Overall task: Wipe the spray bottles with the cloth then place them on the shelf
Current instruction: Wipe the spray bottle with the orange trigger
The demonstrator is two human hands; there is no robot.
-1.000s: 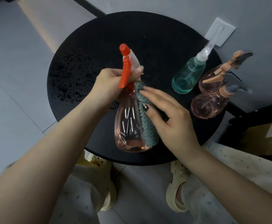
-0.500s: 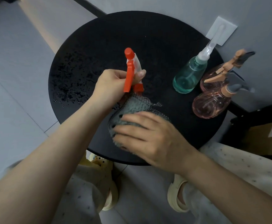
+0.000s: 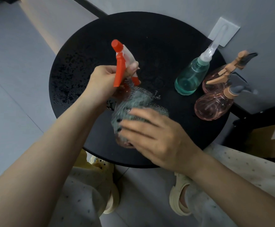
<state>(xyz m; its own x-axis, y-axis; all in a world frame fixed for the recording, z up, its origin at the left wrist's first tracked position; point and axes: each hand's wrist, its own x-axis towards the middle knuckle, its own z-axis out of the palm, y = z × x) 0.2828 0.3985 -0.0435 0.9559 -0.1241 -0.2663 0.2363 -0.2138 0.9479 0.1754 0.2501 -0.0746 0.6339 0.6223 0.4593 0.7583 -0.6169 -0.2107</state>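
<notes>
Four spray bottles are in view, and one is being wiped. At the left, the left hand (image 3: 105,82) grips the neck of the red-trigger bottle (image 3: 122,69), fingers curled round it below the trigger, holding it over the near part of the round black table (image 3: 149,38). Since a second ago the grey cloth (image 3: 133,102) has come round from the bottle's right side to cover its front, so the wiping seems well along. The right hand (image 3: 158,136) presses the cloth onto the body, fingers curved over it. The bottle's long axis runs far to near, nozzle pointing far-left. To the right stand a teal bottle (image 3: 190,77) and two pink bottles (image 3: 213,105).
</notes>
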